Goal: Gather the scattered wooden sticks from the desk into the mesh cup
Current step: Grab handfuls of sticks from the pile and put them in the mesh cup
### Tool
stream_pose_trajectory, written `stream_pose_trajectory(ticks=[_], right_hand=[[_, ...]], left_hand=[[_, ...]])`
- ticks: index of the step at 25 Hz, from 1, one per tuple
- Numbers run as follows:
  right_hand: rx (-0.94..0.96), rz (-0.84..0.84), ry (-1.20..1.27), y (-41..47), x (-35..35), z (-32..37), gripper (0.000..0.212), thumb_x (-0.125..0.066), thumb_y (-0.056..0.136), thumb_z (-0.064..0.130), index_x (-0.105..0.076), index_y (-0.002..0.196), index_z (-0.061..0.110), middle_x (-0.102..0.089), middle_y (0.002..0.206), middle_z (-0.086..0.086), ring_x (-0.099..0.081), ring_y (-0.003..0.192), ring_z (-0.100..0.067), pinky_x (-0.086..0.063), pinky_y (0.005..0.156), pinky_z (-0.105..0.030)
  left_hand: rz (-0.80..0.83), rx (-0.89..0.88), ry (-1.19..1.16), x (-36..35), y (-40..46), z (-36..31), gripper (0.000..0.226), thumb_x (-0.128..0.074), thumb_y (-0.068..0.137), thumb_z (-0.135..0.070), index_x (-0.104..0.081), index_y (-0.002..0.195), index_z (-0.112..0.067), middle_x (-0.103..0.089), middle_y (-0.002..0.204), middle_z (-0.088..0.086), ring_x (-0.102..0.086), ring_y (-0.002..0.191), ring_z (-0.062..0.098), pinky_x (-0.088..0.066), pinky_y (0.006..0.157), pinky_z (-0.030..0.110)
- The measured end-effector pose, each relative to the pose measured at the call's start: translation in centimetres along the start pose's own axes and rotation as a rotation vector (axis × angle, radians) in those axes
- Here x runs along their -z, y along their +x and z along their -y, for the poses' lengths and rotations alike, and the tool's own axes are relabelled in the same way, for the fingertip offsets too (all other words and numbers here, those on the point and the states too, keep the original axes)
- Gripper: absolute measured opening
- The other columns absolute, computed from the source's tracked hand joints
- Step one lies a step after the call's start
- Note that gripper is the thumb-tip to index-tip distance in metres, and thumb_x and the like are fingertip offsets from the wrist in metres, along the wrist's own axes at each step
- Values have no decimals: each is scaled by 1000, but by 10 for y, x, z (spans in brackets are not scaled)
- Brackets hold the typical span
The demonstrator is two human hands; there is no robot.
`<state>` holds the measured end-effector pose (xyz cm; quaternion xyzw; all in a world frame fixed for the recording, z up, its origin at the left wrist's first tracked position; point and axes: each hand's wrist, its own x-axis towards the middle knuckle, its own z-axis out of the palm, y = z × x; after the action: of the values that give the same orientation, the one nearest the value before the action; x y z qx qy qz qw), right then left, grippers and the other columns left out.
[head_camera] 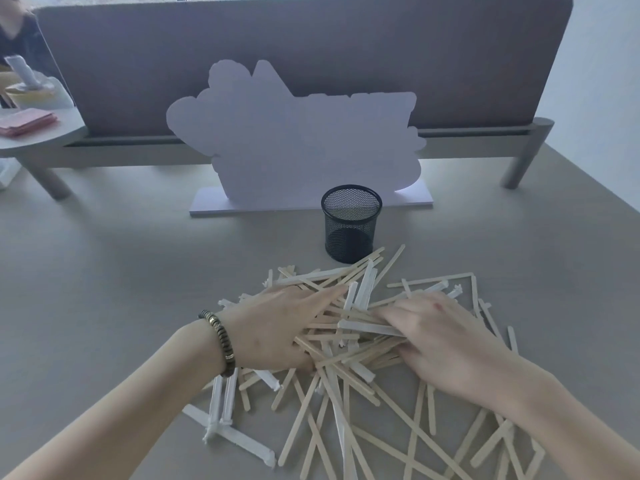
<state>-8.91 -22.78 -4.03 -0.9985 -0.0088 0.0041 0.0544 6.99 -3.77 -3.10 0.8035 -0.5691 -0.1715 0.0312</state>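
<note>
A grey counter (104, 271) fills the lower frame under soft, even light. Across the top stands a grey-mauve fabric divider panel (311, 46) on a grey rail with round legs (519, 164). A pale cut-out board (294, 140) on a flat base stands upright in front of it. At the upper left sits a rounded side table (38, 140) carrying a pink stack (26, 121). A white wall (606, 81) shows at upper right.

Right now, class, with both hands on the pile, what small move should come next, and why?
Probably draw the left hand and right hand together to bunch the pale flat wooden sticks between them. The sticks lie crisscrossed and spread wide, and the black mesh cup behind them looks empty, its mouth narrow.
</note>
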Motion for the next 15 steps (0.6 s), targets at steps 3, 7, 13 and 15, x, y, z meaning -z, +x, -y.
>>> stream_pose_trajectory(ticks=[3, 7, 13, 15], right_hand=[[-44, -27, -4, 0, -1, -2, 54, -58, 75, -9, -64, 120, 20, -68, 101, 4, -64, 96, -23, -49, 90, -37], [-78, -77, 83, -5, 8, 2, 71, -50, 79, -14, -50, 139, 26, -52, 109, 6, -56, 100, -21, -46, 89, -34], [-147, -165, 308, -14, 14, 2, 62, -50, 85, -11, -52, 136, 26, -41, 105, 14, -47, 89, -6, -38, 80, -16], [-144, -203, 359, -16, 16, -1, 50, -55, 87, -7, -58, 124, 26, -43, 101, 16, -50, 87, -7, -41, 80, -18]], left_hand=[[-33, 13, -1, -1, -1, 1, 98, -60, 88, -19, 6, 156, -42, -56, 139, 4, -51, 128, 24, -46, 102, 41], [-137, 5, -83, -4, -1, 2, 90, -57, 88, -14, -4, 156, -42, -53, 145, 0, -51, 130, 20, -49, 98, 40], [-344, 4, -186, -4, 1, 13, 67, -58, 91, -16, -29, 149, -35, -63, 127, -8, -60, 114, 16, -49, 94, 33], [-405, -49, -185, -2, 0, 11, 47, -56, 93, -18, -47, 137, -32, -63, 121, -12, -61, 110, 12, -49, 92, 32]])
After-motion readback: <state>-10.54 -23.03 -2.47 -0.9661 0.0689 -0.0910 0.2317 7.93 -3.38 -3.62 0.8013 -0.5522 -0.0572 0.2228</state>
